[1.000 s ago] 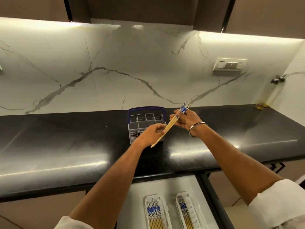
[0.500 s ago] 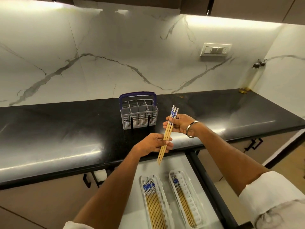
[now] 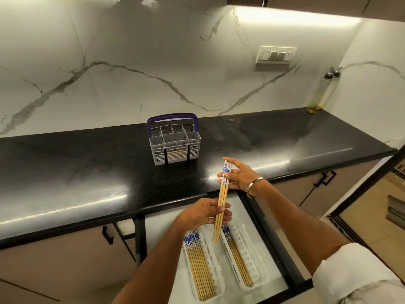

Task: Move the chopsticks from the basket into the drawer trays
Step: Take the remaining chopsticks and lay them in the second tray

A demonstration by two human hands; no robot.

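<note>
A small bundle of wooden chopsticks with blue-and-white patterned tops is held nearly upright between both hands, above the open drawer. My right hand grips the patterned top end; my left hand grips the lower part. Their tips hang just above the gap between two white trays. The left tray holds several chopsticks lying lengthwise; the right tray holds fewer. The grey basket with a purple handle stands on the black counter behind my hands, and its compartments look empty from here.
The black counter runs left to right, its front edge overhanging the white drawer. A switch plate is on the marble wall. An oil bottle stands in the far right corner. Cabinet doors with black handles flank the drawer.
Both hands carried the bundle from beside the basket toward me and down, turning it from slanted to nearly upright over the drawer trays. The view tilted downward.
</note>
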